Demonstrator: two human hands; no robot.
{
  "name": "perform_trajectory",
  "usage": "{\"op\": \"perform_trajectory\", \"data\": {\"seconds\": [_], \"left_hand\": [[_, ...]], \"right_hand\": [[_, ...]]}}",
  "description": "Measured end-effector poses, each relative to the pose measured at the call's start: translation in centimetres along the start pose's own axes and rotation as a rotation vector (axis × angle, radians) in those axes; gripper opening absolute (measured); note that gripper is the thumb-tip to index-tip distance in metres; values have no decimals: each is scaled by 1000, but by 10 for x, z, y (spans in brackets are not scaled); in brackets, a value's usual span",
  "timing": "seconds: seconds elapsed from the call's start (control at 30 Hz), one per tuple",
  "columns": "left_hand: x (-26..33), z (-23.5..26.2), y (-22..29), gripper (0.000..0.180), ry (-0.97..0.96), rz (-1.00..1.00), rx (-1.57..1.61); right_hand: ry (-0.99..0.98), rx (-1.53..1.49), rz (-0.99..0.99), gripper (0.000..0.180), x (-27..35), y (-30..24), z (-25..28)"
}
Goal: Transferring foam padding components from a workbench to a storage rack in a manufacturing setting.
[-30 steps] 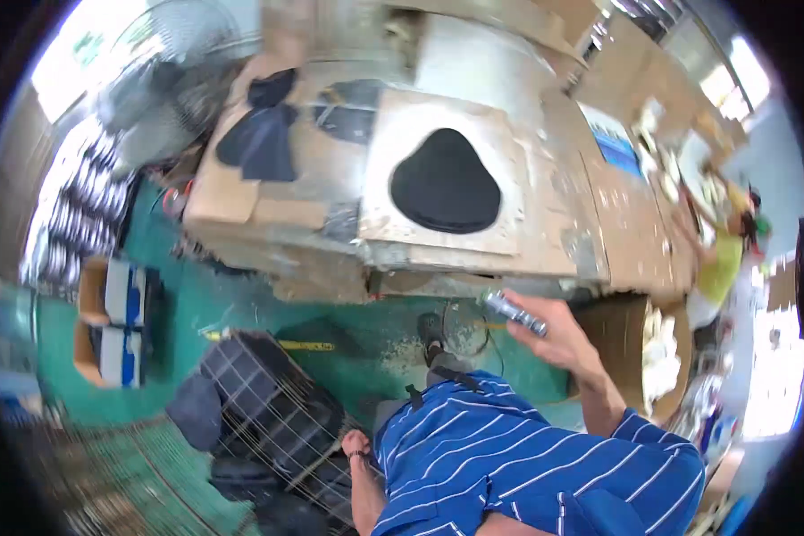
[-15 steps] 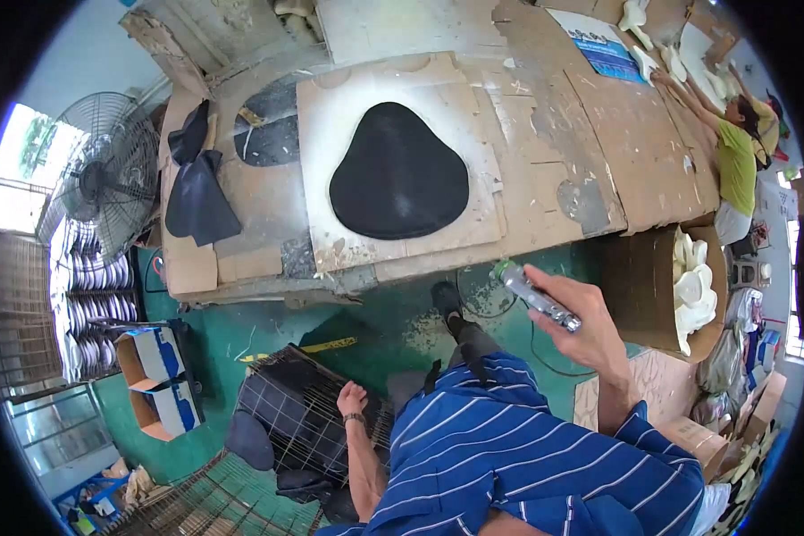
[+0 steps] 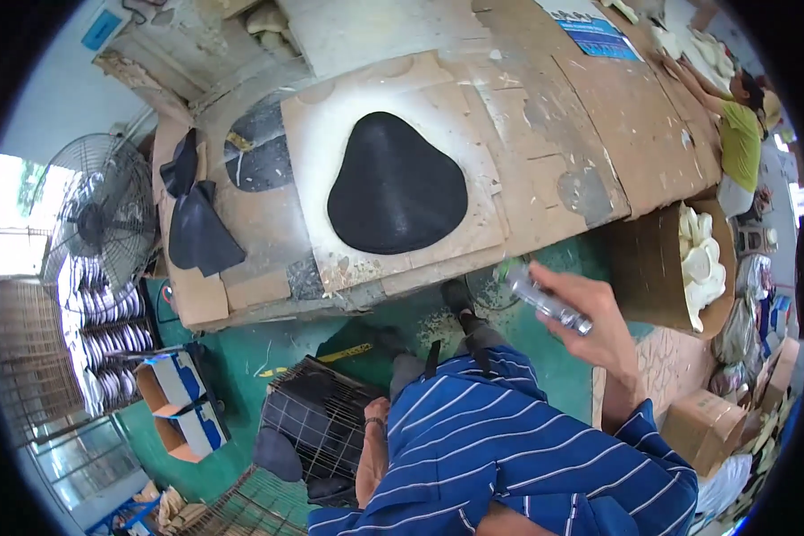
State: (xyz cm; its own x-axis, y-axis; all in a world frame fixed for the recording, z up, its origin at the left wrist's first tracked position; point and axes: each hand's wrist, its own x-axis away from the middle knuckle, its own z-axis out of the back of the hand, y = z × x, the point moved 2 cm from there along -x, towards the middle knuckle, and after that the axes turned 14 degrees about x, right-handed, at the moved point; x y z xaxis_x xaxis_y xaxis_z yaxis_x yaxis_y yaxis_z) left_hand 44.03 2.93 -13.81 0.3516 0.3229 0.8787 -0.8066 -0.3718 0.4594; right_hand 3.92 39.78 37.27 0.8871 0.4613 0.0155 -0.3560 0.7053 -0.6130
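My right hand [image 3: 596,323] grips a slim silver spray can [image 3: 545,298] with a green tip, held just off the near edge of the cardboard-covered table [image 3: 598,134]. A black rounded pad [image 3: 393,186] lies on a white-sprayed cardboard sheet [image 3: 313,152] in front of the can. My left hand [image 3: 375,413] hangs low by the rim of a wire basket [image 3: 317,415] holding dark pieces; its fingers are hidden. I wear a blue striped shirt.
More black pieces [image 3: 196,228] lie at the table's left end. A standing fan [image 3: 94,223] and stacked discs are at left, blue-white boxes [image 3: 174,402] on the green floor. Another person in a green shirt [image 3: 740,134] works at the far right beside a box of white pieces [image 3: 701,259].
The view has swung so the table fills more of the picture. My right hand with the can has risen slightly toward the table edge; my left hand stays by the basket.
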Motion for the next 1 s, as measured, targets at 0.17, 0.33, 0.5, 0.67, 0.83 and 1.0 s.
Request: {"op": "perform_trajectory", "data": {"seconds": [0.17,0.33,0.5,0.67,0.83,1.0], "left_hand": [[-12,32,30,11,156,146,427],[-45,34,87,23,124,113,377],[-47,3,127,30,83,16,279],[-36,-17,132,37,39,-17,259],[-40,6,78,32,80,107,220],[-28,18,58,28,129,141,155]], "right_hand": [[184,50,-177,63,13,-7,16],[-64,-3,-47,64,24,-27,-6],[-13,-96,16,67,-15,-54,-40],[182,-62,-42,59,-34,-40,-38],[239,-17,-106,57,-25,-26,-28],[161,37,-281,56,14,-15,-14]]}}
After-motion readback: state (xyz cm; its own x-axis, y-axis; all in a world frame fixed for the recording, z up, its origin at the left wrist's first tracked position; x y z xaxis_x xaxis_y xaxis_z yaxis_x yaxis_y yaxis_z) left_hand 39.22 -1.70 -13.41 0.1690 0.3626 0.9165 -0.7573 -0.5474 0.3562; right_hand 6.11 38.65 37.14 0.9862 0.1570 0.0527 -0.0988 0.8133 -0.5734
